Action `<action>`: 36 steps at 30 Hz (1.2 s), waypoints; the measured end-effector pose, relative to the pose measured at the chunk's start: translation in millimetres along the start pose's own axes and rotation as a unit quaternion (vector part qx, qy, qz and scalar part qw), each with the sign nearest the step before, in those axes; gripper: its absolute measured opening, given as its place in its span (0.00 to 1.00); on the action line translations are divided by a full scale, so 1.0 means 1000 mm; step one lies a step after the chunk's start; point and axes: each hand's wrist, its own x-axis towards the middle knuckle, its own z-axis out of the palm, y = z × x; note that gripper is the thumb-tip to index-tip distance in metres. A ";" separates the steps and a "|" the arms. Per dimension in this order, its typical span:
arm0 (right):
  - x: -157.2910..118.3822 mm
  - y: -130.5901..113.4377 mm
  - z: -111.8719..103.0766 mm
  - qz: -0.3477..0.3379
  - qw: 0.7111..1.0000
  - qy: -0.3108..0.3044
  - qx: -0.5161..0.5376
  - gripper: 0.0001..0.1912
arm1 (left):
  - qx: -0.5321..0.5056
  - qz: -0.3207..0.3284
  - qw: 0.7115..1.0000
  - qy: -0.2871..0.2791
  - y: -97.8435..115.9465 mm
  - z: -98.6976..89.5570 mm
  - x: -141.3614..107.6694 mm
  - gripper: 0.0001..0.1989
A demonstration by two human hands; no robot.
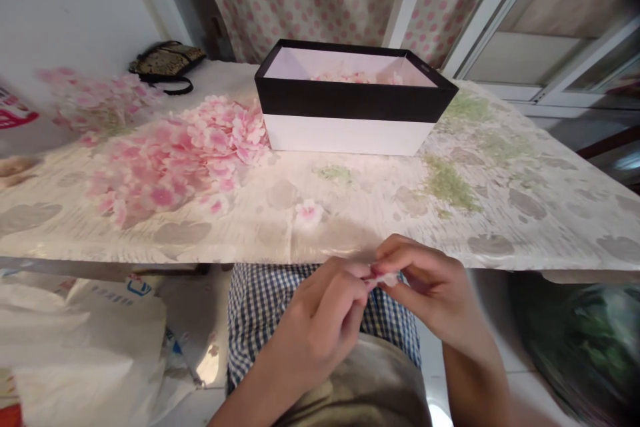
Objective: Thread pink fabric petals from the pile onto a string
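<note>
Over my lap, just off the table's front edge, my left hand (327,317) and my right hand (425,280) meet fingertip to fingertip. Both pinch a small pale pink artificial flower (386,278), mostly covered by the fingers. One loose pink-and-white blossom (309,213) lies on the table in front of them. A large heap of pink artificial petals (175,160) spreads to the left. Behind stands a black-and-white box (350,137), with more pink blossoms (350,77) showing inside it.
The patterned tablecloth (260,233) covers the table. Small green pieces (450,183) lie scattered at right, with a few (335,175) before the box. A patterned pouch (167,61) sits at the back left. White plastic bags (90,340) are on the lower left.
</note>
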 end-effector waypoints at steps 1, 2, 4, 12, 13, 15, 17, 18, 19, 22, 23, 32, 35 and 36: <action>0.000 0.000 -0.001 -0.005 1.000 0.006 0.003 0.08 | -0.006 -0.002 1.000 -0.007 0.001 -0.001 0.000 0.12; -0.001 0.000 -0.002 -0.007 1.000 0.010 0.004 0.08 | -0.017 -0.008 1.000 -0.014 0.002 -0.003 0.001 0.12; -0.002 0.001 -0.003 -0.013 1.000 0.011 0.002 0.08 | -0.036 -0.032 0.999 -0.017 0.002 -0.008 0.005 0.09; -0.008 0.000 -0.006 -0.011 1.000 0.021 -0.010 0.09 | 0.303 -0.210 0.929 -0.025 -0.026 -0.009 0.039 0.10; -0.008 0.000 -0.005 -0.010 1.000 0.020 -0.011 0.09 | 0.350 -0.247 0.902 -0.058 -0.029 -0.005 0.046 0.14; -0.008 0.000 -0.002 -0.004 1.000 0.012 -0.014 0.09 | 0.410 -0.311 0.851 -0.103 -0.033 0.002 0.058 0.19; -0.009 0.001 0.000 0.000 1.000 0.006 -0.017 0.09 | 0.437 -0.337 0.824 -0.129 -0.034 0.005 0.067 0.17; -0.009 0.001 0.001 0.002 1.000 0.004 -0.017 0.10 | 0.443 -0.340 0.818 -0.137 -0.034 0.005 0.069 0.14; -0.010 0.002 0.001 0.002 1.000 0.002 -0.017 0.10 | 0.445 -0.340 0.816 -0.144 -0.034 0.005 0.070 0.12; -0.009 0.003 0.004 -0.002 1.000 0.004 -0.012 0.11 | 0.433 -0.343 0.819 -0.159 -0.033 0.001 0.067 0.12; -0.008 0.003 0.005 -0.003 1.000 0.005 -0.010 0.11 | 0.427 -0.346 0.820 -0.159 -0.033 -0.001 0.066 0.12; -0.006 -0.001 0.011 -0.021 1.000 0.004 -0.015 0.12 | 0.406 -0.366 0.821 -0.164 -0.033 0.000 0.080 0.23; -0.007 0.000 0.013 -0.020 1.000 0.006 -0.017 0.12 | 0.394 -0.375 0.822 -0.167 -0.035 0.000 0.087 0.24; -0.006 0.000 0.014 -0.022 1.000 0.005 -0.018 0.12 | 0.392 -0.378 0.822 -0.166 -0.036 0.000 0.088 0.23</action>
